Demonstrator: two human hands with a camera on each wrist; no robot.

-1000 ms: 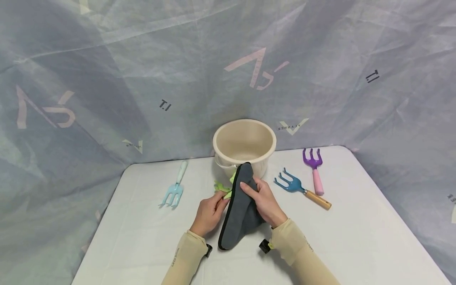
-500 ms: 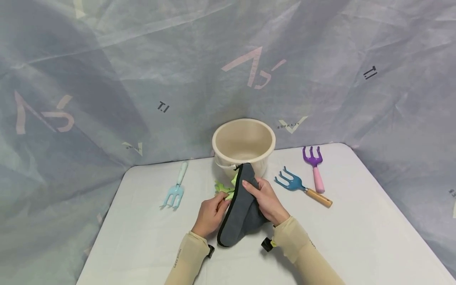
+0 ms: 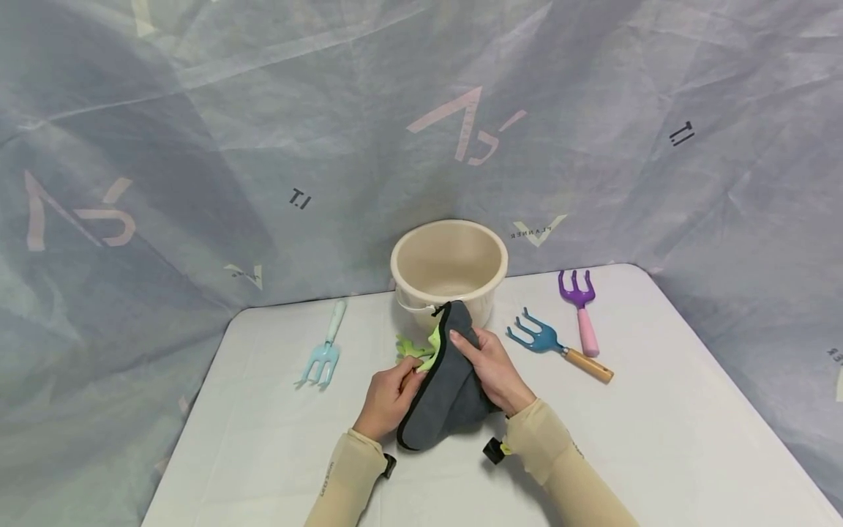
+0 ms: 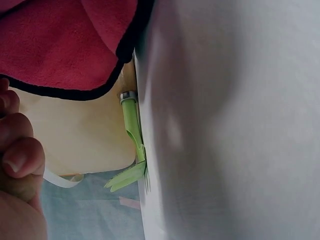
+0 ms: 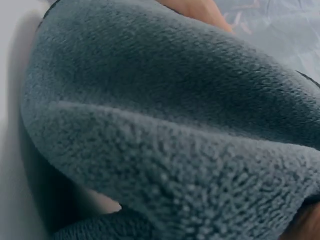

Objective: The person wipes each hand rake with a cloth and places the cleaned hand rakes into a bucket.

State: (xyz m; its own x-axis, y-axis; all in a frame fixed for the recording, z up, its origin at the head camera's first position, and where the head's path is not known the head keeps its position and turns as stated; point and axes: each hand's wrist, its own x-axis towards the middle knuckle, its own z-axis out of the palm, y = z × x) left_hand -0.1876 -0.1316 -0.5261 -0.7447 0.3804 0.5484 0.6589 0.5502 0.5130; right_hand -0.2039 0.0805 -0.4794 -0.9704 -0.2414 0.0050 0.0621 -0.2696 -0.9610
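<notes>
A grey cloth (image 3: 441, 399) with black edging hangs from my right hand (image 3: 492, 369), which grips its upper part. Its other face is red, as the left wrist view shows on the cloth (image 4: 60, 45). My left hand (image 3: 388, 391) pinches a light green piece (image 3: 429, 360) at the cloth's left edge. The cloth hides most of that piece, so its kind is unclear. Behind the hands, a green hand fork (image 3: 411, 347) lies on the table by the bucket's base. In the right wrist view, grey cloth (image 5: 165, 100) fills most of the picture.
A cream bucket (image 3: 450, 293) with a white handle stands at the back middle of the white table (image 3: 263, 439). To the left lies a light blue hand fork (image 3: 324, 355). On the right lie a blue fork with a wooden handle (image 3: 588, 365) and a purple-and-pink fork (image 3: 586, 329).
The cloth's lower end has risen slightly and shifted left. More of the light green piece shows beside its edge. Both hands keep their holds and have barely moved.
</notes>
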